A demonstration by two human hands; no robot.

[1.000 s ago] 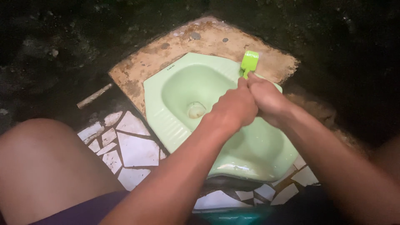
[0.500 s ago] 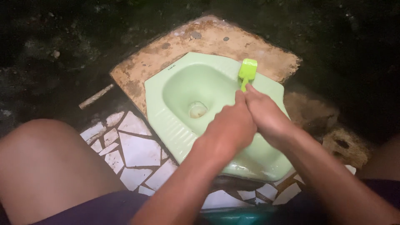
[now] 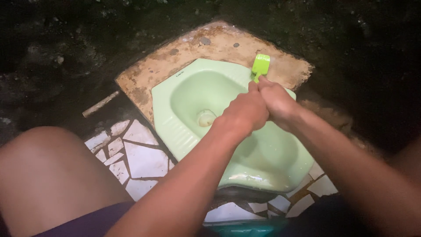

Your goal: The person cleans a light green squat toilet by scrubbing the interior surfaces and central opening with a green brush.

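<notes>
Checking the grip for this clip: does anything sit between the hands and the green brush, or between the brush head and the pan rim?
Nothing visible does. Left hand and right hand close directly on the handle of the green brush. Its head lies at the far rim of the pale green squat pan, with no object between.

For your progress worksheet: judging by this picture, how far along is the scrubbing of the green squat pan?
Done: the pan's near end looks wet and glossy. In hand: the left hand and right hand together grip a bright green brush, its head at the pan's far right rim. Left: the brown-stained slab around the pan, and a pale ring at the drain hole.
</notes>
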